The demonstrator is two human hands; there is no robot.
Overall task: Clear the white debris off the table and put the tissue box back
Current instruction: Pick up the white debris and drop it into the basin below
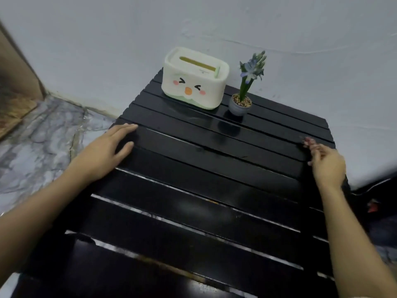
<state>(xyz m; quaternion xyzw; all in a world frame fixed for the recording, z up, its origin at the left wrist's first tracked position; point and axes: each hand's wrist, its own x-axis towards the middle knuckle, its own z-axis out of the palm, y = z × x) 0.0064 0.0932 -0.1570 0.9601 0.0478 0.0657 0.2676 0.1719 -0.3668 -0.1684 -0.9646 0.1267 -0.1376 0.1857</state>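
A white tissue box (194, 77) with a cartoon face and green base stands upright at the far end of the black slatted table (204, 173). My left hand (107, 149) lies flat on the table's left edge, fingers apart, holding nothing. My right hand (324, 160) hovers at the table's right edge with its fingers loosely curled and nothing visible in them. No white debris shows on the slats.
A small grey pot with a purple-flowered plant (241, 102) stands just right of the tissue box. A white wall rises behind the table. Marbled floor (43, 143) lies to the left, with a brown board (15, 87) leaning in the corner.
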